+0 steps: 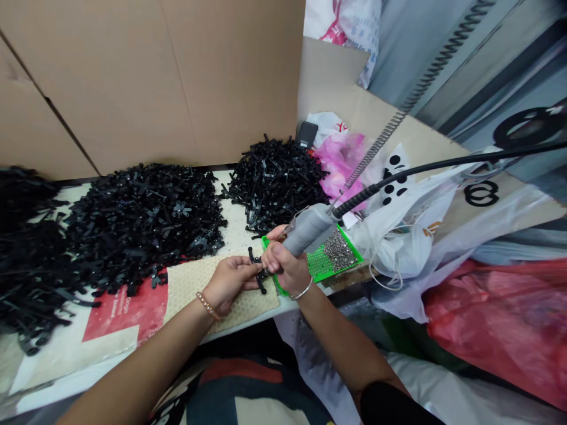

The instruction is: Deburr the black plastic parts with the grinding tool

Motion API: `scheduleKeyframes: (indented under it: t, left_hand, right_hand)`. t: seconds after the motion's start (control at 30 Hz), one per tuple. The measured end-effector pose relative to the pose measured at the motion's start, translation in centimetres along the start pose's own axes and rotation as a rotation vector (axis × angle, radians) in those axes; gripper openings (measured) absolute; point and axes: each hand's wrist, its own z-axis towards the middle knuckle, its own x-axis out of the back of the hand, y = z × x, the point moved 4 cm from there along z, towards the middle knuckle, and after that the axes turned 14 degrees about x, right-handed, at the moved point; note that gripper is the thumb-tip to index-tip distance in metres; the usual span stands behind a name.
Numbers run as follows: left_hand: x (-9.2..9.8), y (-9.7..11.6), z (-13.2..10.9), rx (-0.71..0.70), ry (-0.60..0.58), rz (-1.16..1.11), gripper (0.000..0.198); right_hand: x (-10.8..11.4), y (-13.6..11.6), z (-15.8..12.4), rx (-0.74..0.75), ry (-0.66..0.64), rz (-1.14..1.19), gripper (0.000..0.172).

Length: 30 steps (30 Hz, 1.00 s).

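Note:
My right hand (pixel 286 264) is wrapped round a grey electric screwdriver (pixel 310 229), which hangs from a coiled spring and has a black cable at its top end. Its tip points down to the left, toward a small black plastic part (pixel 261 288). With thumb and fingers pinched, my left hand (pixel 233 278) grips that part over a beige textured mat (pixel 190 286). The place where tip and part meet is hidden by my fingers. Just right of my hands lies a green screw tray (pixel 316 264), with many small metal screws (pixel 341 251) heaped at its right end.
Piles of black plastic parts (pixel 150 221) cover the left of the table, with another heap (pixel 279 180) behind my hands. A cardboard sheet (pixel 155 77) stands at the back. Plastic bags, pink (pixel 341 162), white (pixel 411 248) and red (pixel 500 319), crowd the right side.

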Motion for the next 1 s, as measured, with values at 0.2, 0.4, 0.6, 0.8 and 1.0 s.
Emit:
scheduleKeyframes:
  t: [0.2,0.4,0.6,0.8,1.0]
  left_hand:
    - [0.1,0.1,-0.2,-0.002,0.012,-0.012,0.011]
    - [0.1,0.2,-0.2,0.002,-0.033,-0.028,0.011]
    - [0.3,0.2,0.1,0.008,-0.049,-0.007,0.004]
    - [0.4,0.2,-0.2,0.014,-0.067,-0.010,0.006]
    - [0.3,0.2,-0.1,0.018,-0.083,-0.030,0.014]
  right_hand:
    - [0.1,1.1,-0.2,-0.075,-0.192,0.026,0.026]
    - [-0.5,0.7,-0.1,-0.098,-0.216,0.075,0.031]
    - [2.8,-2.4,4.3,0.138,0.088,-0.073,0.037]
    - [7.5,-0.8,6.9,0.113,0.312,-0.266,0.035]
    - [8.1,0.4,6.3,0.112,0.273,-0.256,0.032]
